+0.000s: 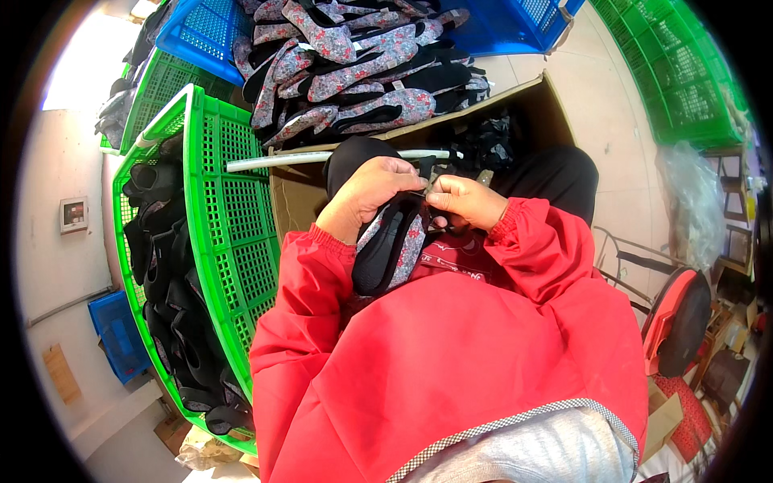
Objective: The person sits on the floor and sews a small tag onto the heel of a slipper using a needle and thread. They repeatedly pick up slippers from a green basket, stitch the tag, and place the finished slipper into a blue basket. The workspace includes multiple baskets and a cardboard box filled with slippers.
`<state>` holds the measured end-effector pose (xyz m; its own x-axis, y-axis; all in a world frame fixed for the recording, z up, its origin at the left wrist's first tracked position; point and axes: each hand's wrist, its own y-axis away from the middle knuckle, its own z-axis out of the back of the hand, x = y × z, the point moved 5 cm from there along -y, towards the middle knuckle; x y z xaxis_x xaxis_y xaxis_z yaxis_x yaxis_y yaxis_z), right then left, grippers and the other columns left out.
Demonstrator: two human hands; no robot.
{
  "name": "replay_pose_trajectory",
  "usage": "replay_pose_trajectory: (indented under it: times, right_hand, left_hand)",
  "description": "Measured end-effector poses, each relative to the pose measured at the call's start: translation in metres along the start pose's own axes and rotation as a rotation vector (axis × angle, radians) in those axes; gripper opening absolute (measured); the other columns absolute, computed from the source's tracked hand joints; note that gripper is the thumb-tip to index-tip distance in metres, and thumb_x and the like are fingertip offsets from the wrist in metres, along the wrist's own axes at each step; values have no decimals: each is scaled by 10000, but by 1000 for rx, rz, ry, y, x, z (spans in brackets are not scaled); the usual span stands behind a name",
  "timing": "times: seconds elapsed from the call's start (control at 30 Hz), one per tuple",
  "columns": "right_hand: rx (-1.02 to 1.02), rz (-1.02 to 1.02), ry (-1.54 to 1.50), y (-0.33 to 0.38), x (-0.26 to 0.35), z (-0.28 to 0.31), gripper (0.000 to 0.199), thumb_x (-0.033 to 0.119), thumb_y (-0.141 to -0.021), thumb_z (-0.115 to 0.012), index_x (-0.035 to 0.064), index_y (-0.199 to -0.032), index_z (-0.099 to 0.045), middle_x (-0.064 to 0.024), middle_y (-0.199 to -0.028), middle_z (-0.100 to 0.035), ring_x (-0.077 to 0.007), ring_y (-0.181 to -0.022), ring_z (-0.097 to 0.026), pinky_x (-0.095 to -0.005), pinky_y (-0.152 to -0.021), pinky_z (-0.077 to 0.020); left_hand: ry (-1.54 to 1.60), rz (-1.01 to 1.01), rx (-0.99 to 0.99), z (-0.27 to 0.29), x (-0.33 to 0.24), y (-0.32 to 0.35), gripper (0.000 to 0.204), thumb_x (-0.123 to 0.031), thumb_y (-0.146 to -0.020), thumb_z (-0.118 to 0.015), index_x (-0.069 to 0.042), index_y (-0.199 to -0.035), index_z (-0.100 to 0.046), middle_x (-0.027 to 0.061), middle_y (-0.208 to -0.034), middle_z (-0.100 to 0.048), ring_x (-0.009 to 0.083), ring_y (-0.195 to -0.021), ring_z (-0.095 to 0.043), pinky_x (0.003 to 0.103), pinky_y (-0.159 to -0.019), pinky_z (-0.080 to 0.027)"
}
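A fabric shoe (412,248) with a grey and red floral pattern and a black lining lies in my lap, its opening facing up. Above its far end my two hands meet, fingertips nearly touching. My left hand (372,190) is closed in a pinch, and so is my right hand (471,203). Between them shows a small dark strip (429,167), partly hidden by the fingers. Whether it is joined to the shoe I cannot tell. Red sleeves cover both my forearms.
Ahead stands a cardboard box (302,197) with black pieces (493,143) inside and a white tube (278,160) across it. Beyond is a heap of floral shoes (362,68). At left, a green crate (233,217) holds dark shoes (165,266). A red-backed chair (656,322) stands right.
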<state>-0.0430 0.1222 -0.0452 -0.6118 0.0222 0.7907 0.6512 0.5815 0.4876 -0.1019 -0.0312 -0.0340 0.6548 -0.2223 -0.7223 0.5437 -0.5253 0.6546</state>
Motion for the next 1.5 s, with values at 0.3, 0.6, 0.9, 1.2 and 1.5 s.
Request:
replay_pose_trajectory:
  times: [0.3,0.6,0.9,1.2,1.5]
  right_hand:
    - [-8,3,-17,-5,-7,3,186,293,-1020,-538,107,-1017,-546,-11,-750,-577,-35,-520,-360,-184,-476,-256]
    - [15,-18,-40,-2,-2,4,272,373,-993,-586,102,-978,-567,4,-726,-582,-55,-584,-443,-205,-513,-323]
    - [22,-9,-33,-3,-5,6,282,390,-991,-586,110,-972,-561,3,-738,-595,-54,-600,-455,-203,-519,-326]
    - [20,-22,-58,-3,-5,6,275,380,-991,-591,108,-970,-557,0,-734,-597,-56,-598,-456,-203,-516,-322]
    - [22,-33,-76,-2,-6,7,258,358,-993,-594,102,-982,-565,-4,-731,-595,-50,-572,-431,-200,-500,-300]
  left_hand:
    - [-51,-18,-12,0,0,-2,116,-84,-874,-660,20,-824,-670,55,-757,-656,123,-665,-623,254,-629,-499]
    - [-72,-39,-31,2,3,-5,109,-83,-870,-669,10,-814,-672,38,-741,-646,111,-643,-606,249,-603,-483]
    - [-83,-32,-34,3,5,-8,106,-82,-870,-671,10,-817,-671,38,-741,-648,111,-635,-608,249,-591,-487]
    - [-69,-31,-38,2,5,-8,107,-85,-869,-673,13,-826,-671,44,-747,-652,113,-633,-613,252,-588,-494]
    - [-62,-25,-47,3,7,-10,106,-87,-866,-678,10,-823,-673,41,-740,-651,111,-624,-610,249,-583,-492]
